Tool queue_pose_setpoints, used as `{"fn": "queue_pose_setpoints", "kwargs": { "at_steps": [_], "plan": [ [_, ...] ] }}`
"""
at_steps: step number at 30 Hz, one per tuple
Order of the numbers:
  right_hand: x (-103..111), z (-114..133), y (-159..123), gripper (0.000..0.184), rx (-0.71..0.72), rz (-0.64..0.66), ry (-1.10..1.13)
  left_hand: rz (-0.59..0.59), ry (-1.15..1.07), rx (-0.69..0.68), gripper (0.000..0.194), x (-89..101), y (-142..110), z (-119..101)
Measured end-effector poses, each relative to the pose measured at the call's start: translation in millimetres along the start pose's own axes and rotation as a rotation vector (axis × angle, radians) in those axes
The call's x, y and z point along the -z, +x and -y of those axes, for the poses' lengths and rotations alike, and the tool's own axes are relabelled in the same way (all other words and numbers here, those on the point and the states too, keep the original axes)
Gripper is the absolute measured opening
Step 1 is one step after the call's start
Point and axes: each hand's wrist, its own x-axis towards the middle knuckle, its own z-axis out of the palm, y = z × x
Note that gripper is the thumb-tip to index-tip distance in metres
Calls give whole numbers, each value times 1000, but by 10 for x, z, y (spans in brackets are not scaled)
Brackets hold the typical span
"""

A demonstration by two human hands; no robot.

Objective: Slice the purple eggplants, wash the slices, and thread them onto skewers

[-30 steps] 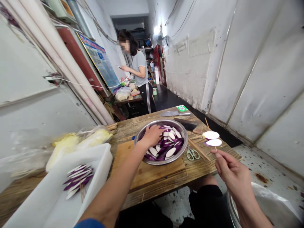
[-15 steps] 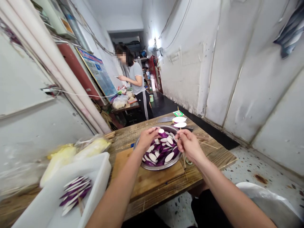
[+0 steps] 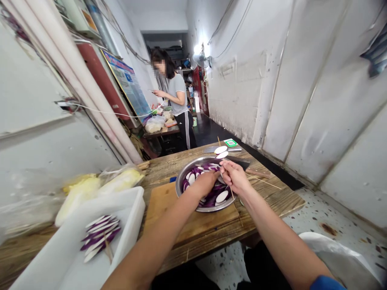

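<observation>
My right hand (image 3: 234, 175) is closed around a thin wooden skewer (image 3: 219, 141). Two oval eggplant slices (image 3: 222, 154), white-faced with purple skin, are threaded near its upper end. Below them stands a metal bowl (image 3: 178, 189) of cut eggplant pieces (image 3: 222, 196). My left hand (image 3: 207, 182) reaches over the bowl, its fingertips bunched close to the right fingers; what they hold, if anything, is hidden. In a white plastic bin (image 3: 137, 201) at the left lie threaded eggplant skewers (image 3: 101, 235).
The bowl rests partly on a wooden cutting board (image 3: 157, 209) on a plank table. Behind it lie a cleaver (image 3: 238, 162), another knife (image 3: 211, 150), loose skewers (image 3: 266, 181) and a green code card (image 3: 230, 143). Plastic bags (image 3: 121, 183) sit at left. A person (image 3: 178, 92) stands beyond.
My left hand has moved right and closer to the right hand; the eggplant slice seen in it before is now out of sight. The skewer tip has shifted slightly left. The view has shifted slightly.
</observation>
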Motion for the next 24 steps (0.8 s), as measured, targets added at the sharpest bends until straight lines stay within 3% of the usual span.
{"fn": "queue_pose_setpoints", "kwargs": {
  "at_steps": [3, 7, 11, 14, 20, 24],
  "plan": [
    [3, -13, 16, 22, -2, 11, 1, -25, -78, 44, 45, -32, 2, -10],
    [10, -23, 14, 22, -3, 26, 0, -142, -294, 215, 17, 64, 12, 143],
    [2, -17, 9, 22, -13, 35, -11, -300, -1092, 420, 16, 203, 12, 248],
    [-11, 34, -14, 23, -39, 62, -25, -206, -1585, 516, 19, 286, -10, 257],
    [-8, 234, -249, 27, -204, 177, -151, -182, -1805, 554, 17, 331, -27, 320],
    [2, 235, -460, 25, -144, 139, -411, -227, -1869, 565, 7, 300, 6, 373]
  ]
}}
